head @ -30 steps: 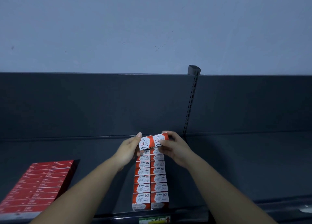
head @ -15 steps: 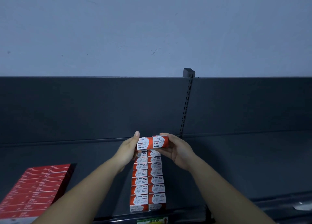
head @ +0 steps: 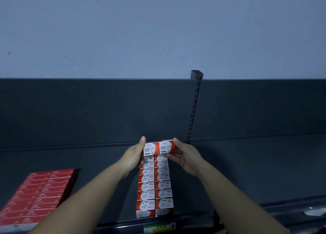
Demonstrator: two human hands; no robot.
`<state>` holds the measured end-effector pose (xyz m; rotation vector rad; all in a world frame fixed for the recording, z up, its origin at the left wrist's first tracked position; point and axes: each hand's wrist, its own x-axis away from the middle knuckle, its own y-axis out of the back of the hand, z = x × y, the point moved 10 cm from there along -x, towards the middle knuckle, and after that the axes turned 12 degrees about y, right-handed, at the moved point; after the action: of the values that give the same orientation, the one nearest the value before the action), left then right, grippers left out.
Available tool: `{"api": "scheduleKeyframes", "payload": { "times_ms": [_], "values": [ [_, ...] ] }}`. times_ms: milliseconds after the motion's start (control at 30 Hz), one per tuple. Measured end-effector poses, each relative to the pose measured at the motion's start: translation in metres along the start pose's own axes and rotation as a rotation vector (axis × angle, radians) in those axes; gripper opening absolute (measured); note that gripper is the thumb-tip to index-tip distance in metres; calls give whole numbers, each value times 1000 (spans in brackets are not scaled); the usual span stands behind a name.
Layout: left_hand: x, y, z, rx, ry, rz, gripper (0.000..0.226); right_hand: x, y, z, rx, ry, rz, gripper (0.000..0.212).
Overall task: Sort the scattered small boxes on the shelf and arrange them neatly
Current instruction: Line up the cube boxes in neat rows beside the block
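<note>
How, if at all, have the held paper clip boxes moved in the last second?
Yes: the held boxes turned level, now nearly parallel to the shelf's back edge; earlier their right end tipped up.

Two small red and white paper clip boxes side by side, held at the left end by the left hand and at the right end by the right hand. Just below them, on the dark shelf, two neat rows of the same boxes, down to the front edge. Far left, a block of flat red boxes. Behind, a post with holes and a pale wall
</note>
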<state>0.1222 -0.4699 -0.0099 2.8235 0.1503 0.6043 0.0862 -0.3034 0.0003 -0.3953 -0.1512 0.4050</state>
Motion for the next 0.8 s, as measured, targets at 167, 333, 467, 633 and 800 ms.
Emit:
{"api": "scheduleKeyframes", "payload": {
  "times_ms": [167,333,467,633,800],
  "values": [
    [1,-1,-5,-60,-62,32,58,-5,-1,-4,46,10,26,26],
    [-1,10,-16,-149,-208,-15,39,-13,2,-3,84,29,15,26],
    [-9,11,-16,-139,-201,47,29,-21,-1,-3,123,36,40,27],
    [-25,19,-16,16,-159,104,23,-36,1,-7,220,86,35,27],
    [-41,30,-21,53,-170,66,18,-51,-1,-1,412,168,61,26]
  ]
}}
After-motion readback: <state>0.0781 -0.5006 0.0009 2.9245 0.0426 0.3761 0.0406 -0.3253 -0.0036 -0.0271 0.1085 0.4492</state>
